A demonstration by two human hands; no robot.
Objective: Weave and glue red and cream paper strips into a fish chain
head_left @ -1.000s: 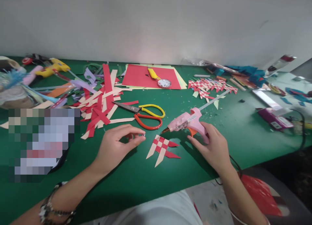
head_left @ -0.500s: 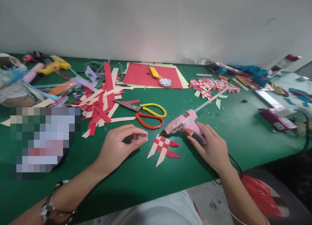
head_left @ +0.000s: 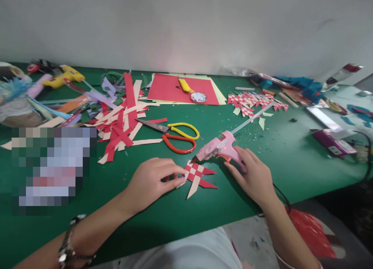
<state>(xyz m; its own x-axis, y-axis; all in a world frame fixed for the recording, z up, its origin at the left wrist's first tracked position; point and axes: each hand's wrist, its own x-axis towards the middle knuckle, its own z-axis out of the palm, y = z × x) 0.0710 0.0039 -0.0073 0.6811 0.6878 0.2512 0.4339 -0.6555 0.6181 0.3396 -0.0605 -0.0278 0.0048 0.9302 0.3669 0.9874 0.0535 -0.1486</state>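
Note:
Between thumb and fingertips, my left hand (head_left: 159,179) pinches a tiny round piece (head_left: 182,176) that looks like a googly eye. Those fingertips are at the left side of a woven red-and-cream paper fish (head_left: 196,172), overlapping one of its cream tails; whether they touch it I cannot tell. My right hand (head_left: 253,173) is closed around the handle of a pink hot glue gun (head_left: 225,144). The gun's nozzle points down-left at the top corner of the fish, and a clear glue stick (head_left: 253,117) sticks out of its back.
Scissors (head_left: 180,138) with yellow and red handles lie open beyond the fish. Red and cream paper strips (head_left: 122,121) are heaped at left. A dish of small round pieces (head_left: 198,97) and a yellow cutter (head_left: 184,85) rest on red paper (head_left: 163,88). Several woven fish (head_left: 247,102) lie at back right.
My left hand has moved right and slightly toward me, carrying the tiny piece from beside the fish to its left edge. My right hand and the glue gun have stayed almost still.

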